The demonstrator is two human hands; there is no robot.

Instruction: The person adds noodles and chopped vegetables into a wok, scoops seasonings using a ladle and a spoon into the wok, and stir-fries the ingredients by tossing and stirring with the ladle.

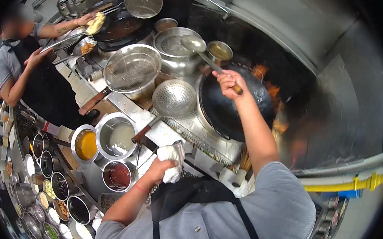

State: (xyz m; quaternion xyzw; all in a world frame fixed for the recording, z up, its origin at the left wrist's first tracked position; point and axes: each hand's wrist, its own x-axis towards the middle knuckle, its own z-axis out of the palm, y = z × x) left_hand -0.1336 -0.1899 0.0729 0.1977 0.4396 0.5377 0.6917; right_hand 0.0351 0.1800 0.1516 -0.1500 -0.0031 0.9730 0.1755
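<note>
1. Left hand [156,171]: fingers clenched on a bunched white cloth [172,173] in front of the apron. Whether anything is gripped beneath the cloth cannot be determined.
2. Beside it, on the steel tabletop [90,180]: red sauce pot [117,176], cloudy-liquid pot [118,136] and orange-liquid pot [86,145].
3. Right hand [230,82]: fingers wrapped round the wooden-ended handle of a ladle [193,43], arm extended across the wok [234,107].
4. Wok: seated on the range, orange glow along its far side. Its dark interior shows no contents that can be made out.
5. Perforated skimmer [174,98]: lying beside the wok, wooden handle toward the wearer. Adjacent, a mesh strainer [133,69] rests over a pot.
6. Ladle bowl: at the rim of the large steel pot [177,52], near a small bowl [220,51]. Step in hand, as judged: ladle work at these vessels; contact uncertain. Moving the ladle from here calls for a level bowl, a firm wrist and clearance from both rims.
7. Beyond: a co-worker [32,75] handles yellow food [95,24] over another wok.
</note>
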